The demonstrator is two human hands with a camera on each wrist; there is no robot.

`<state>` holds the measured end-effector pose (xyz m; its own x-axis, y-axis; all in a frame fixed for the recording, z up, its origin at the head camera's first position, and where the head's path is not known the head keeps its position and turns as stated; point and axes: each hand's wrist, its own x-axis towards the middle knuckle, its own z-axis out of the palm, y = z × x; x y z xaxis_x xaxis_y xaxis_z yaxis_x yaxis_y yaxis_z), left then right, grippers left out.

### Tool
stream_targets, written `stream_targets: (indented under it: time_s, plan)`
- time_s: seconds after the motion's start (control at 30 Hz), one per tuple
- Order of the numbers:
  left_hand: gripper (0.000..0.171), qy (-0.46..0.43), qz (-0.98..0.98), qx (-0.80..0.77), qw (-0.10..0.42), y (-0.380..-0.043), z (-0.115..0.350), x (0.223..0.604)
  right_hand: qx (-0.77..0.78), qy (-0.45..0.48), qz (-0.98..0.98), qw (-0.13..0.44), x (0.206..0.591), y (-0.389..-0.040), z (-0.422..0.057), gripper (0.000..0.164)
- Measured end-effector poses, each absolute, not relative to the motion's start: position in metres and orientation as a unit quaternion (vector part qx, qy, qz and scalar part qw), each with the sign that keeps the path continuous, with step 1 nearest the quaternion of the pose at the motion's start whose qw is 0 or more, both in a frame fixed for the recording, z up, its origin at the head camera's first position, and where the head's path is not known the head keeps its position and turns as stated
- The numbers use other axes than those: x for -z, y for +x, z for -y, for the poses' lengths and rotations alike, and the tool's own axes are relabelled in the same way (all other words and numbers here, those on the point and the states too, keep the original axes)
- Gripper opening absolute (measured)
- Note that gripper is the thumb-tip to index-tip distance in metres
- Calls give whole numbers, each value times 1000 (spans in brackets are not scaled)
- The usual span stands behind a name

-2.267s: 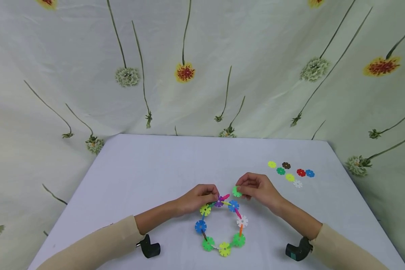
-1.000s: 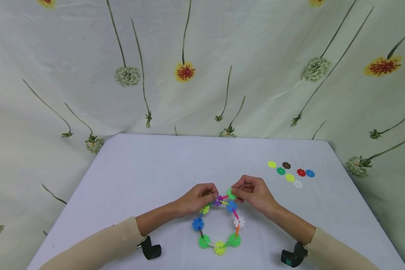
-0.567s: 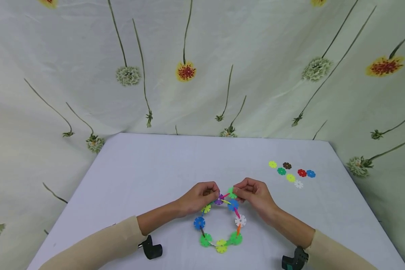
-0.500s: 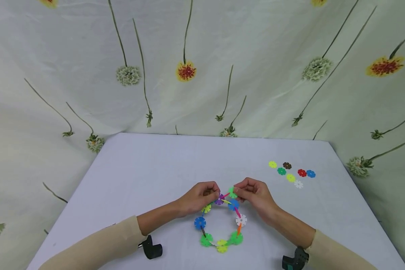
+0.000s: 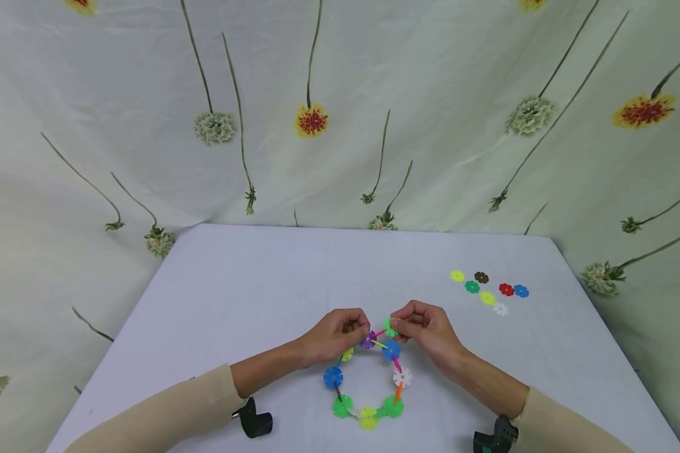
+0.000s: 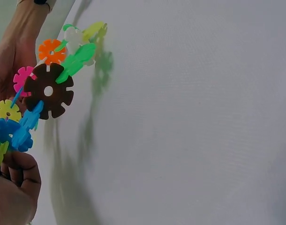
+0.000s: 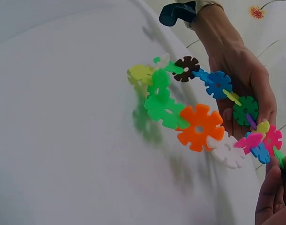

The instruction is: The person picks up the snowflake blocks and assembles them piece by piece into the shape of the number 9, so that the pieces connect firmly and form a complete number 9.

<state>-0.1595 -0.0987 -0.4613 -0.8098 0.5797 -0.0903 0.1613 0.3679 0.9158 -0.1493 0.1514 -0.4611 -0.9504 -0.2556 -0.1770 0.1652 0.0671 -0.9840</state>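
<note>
A ring of slotted, flower-shaped plastic discs [image 5: 334,377], linked edge to edge in many colours, hangs tilted above the table, its shadow falling below it in both wrist views. My left hand [image 5: 335,335] grips the ring's far side, fingers at the purple disc [image 5: 368,340]. Out from the purple disc sticks a pink disc [image 5: 378,333]. At its outer end, a light green disc [image 5: 390,327] is pinched between thumb and fingers of my right hand [image 5: 430,330]. The brown disc [image 6: 48,91] faces the left wrist camera, and the orange disc [image 7: 200,127] the right.
Several loose discs lie flat at the back right of the white table [image 5: 260,270], among them a brown disc [image 5: 481,277], a red disc [image 5: 506,289] and a white disc [image 5: 500,309]. Behind the table hangs a flower-printed cloth [image 5: 430,75].
My right hand has moved left, bringing the light green disc from apart to the end of the pink disc. My left hand keeps its hold; the ring has shifted slightly.
</note>
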Motion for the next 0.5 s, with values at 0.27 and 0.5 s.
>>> stream_targets:
  time_s: [0.27,0.5]
  plan:
    - [19,223,-797,-525,199,-161,96,465,695,32,-710,110,464,-141,-143,21]
    - [17,209,-788,-541,208,-165,94,461,687,29,-718,104,464,-142,-145,21]
